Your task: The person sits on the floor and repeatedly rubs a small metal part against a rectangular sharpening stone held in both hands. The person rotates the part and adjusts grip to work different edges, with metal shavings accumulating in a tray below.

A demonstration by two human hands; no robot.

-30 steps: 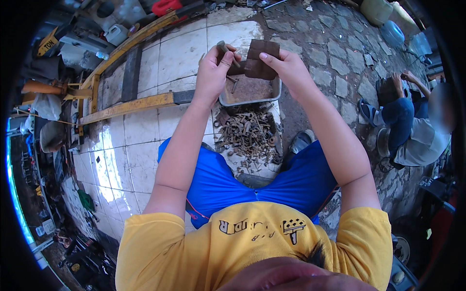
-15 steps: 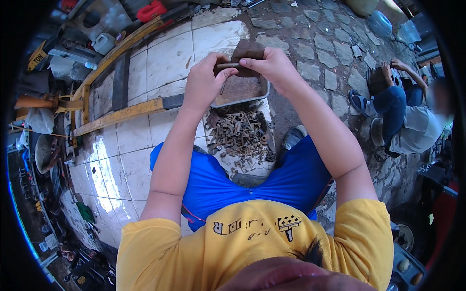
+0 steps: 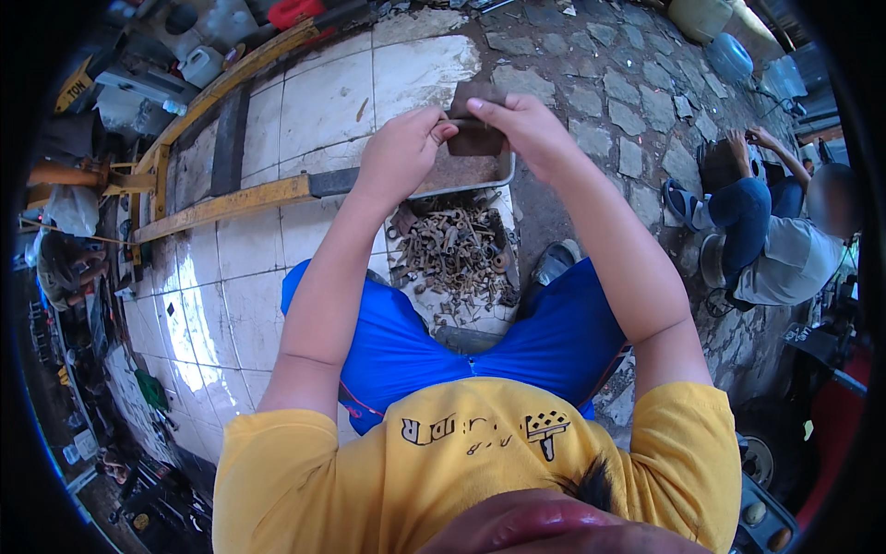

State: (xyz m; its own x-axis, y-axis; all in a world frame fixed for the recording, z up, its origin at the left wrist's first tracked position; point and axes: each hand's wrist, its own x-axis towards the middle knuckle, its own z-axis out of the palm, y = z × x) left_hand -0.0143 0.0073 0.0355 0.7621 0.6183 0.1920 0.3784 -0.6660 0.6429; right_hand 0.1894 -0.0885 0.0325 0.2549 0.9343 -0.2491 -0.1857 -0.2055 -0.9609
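Note:
My left hand (image 3: 402, 150) is closed in a pinch on the end of a slim metal rod (image 3: 461, 122), possibly a bolt. My right hand (image 3: 531, 134) grips a brown sheet that looks like sandpaper (image 3: 475, 141), its thumb pressed over the rod, which lies against the sheet. Below both hands a shallow metal tray (image 3: 510, 174) sits on the floor, partly hidden by the left hand and the sheet. Between my feet and the tray spreads a heap of rusty bolts, nuts and small metal parts (image 3: 452, 245).
A yellow and black metal frame (image 3: 231, 214) lies on the white tiles (image 3: 249, 245) at left. To the right, a person (image 3: 784, 249) sits on the stone paving (image 3: 637, 111). Containers, including a blue one (image 3: 729, 57), stand at the far right.
My left hand has turned and its fingers have closed in, covering more of the rod. The right hand has shifted slightly right with the sheet. At far left another person has come into view.

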